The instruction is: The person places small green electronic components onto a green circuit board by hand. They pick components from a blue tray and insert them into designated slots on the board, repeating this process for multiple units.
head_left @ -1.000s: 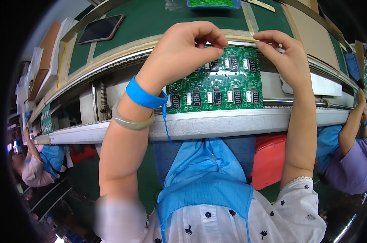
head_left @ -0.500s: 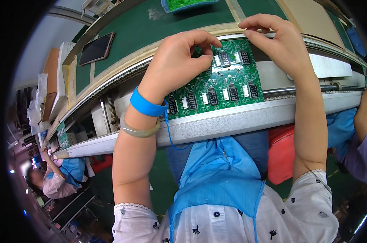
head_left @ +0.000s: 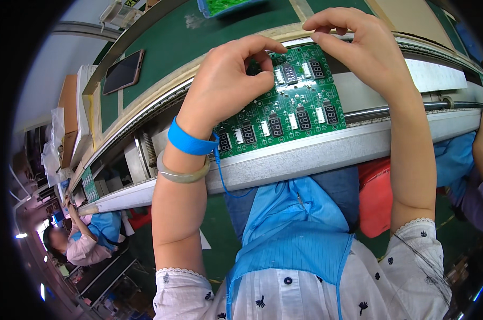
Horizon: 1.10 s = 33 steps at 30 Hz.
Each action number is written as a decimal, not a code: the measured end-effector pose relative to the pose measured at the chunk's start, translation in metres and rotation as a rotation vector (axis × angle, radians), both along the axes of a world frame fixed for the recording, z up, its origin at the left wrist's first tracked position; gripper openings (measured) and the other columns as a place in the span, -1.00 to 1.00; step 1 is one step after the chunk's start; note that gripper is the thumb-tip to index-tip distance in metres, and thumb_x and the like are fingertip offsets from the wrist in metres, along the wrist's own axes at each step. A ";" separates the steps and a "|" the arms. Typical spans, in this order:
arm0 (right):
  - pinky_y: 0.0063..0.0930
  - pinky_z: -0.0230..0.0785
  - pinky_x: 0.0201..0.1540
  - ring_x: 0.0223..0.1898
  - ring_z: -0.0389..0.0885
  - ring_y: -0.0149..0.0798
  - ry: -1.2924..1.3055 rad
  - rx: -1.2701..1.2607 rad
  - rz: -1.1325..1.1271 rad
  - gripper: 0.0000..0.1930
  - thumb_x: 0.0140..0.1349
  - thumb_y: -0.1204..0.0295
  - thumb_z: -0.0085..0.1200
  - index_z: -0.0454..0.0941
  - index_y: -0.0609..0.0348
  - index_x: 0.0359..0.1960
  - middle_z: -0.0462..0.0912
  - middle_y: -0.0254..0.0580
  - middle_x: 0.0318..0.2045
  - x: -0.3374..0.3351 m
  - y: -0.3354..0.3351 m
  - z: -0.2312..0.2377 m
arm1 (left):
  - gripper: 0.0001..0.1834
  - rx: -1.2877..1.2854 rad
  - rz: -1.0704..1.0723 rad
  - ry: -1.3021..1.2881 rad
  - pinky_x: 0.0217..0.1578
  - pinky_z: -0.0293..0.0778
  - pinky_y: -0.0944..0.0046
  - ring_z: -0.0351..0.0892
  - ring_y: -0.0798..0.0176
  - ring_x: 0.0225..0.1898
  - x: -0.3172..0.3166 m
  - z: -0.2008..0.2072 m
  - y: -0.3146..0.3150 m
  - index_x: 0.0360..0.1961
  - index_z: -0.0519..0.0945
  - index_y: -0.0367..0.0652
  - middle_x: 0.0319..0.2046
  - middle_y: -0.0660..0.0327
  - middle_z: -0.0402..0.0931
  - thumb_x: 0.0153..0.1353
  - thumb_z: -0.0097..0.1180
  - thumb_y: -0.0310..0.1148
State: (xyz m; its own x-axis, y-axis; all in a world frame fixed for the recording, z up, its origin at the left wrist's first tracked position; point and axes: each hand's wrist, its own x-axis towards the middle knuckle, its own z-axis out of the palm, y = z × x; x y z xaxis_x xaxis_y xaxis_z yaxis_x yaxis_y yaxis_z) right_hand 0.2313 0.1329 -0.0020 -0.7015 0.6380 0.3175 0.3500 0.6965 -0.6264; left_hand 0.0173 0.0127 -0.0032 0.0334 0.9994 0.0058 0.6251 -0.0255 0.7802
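Note:
A green circuit board panel (head_left: 284, 104) lies across the metal rails in front of me, bearing several black digit displays and white connectors. My left hand (head_left: 228, 80) is over its upper left part, fingers curled and the thumb near the middle finger; anything inside the curl is hidden. A blue wrist strap (head_left: 191, 140) with a thin cord and a pale bangle (head_left: 183, 175) circle that arm. Just beyond the board's far right corner, my right hand (head_left: 353, 45) hovers with thumb and index fingertips close together. Anything between them is too small to make out.
The near metal rail (head_left: 300, 149) runs in front of my body. On the green surface beyond lie a phone (head_left: 123, 72) and a blue tray (head_left: 228, 6) of small green pieces. Co-workers are at left (head_left: 87, 240) and right (head_left: 478, 154). Another board (head_left: 89, 185) sits farther left on the rails.
The whole view has shifted slightly, with the board and my hands a little farther left and up in the picture. Both hands keep nearly the same pose and place over the board.

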 end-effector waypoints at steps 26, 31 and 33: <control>-0.20 0.51 -0.07 -0.19 0.68 0.03 0.120 -0.004 0.027 -0.78 0.18 0.42 0.15 0.71 0.31 -0.24 0.73 0.06 -0.32 -0.002 0.000 -0.001 | -0.65 0.021 0.087 0.056 -0.30 0.39 0.45 0.42 0.54 -0.39 0.008 0.009 -0.003 -0.06 0.73 -0.16 -0.41 0.39 0.63 0.07 0.28 -0.51; -0.21 0.51 -0.07 -0.20 0.68 0.01 0.130 0.000 0.032 -0.78 0.19 0.42 0.15 0.71 0.32 -0.24 0.73 0.07 -0.32 -0.001 0.000 -0.001 | -0.67 0.041 0.100 0.088 -0.30 0.37 0.41 0.40 0.50 -0.38 0.010 0.009 -0.004 -0.09 0.74 -0.13 -0.43 0.38 0.63 0.06 0.30 -0.48; -0.21 0.51 -0.07 -0.20 0.69 0.00 0.121 -0.026 0.026 -0.78 0.18 0.43 0.15 0.72 0.32 -0.24 0.73 0.07 -0.32 0.000 -0.001 0.000 | -0.68 0.040 0.099 0.082 -0.30 0.37 0.41 0.40 0.50 -0.39 0.010 0.009 -0.004 -0.09 0.74 -0.13 -0.43 0.38 0.64 0.06 0.30 -0.48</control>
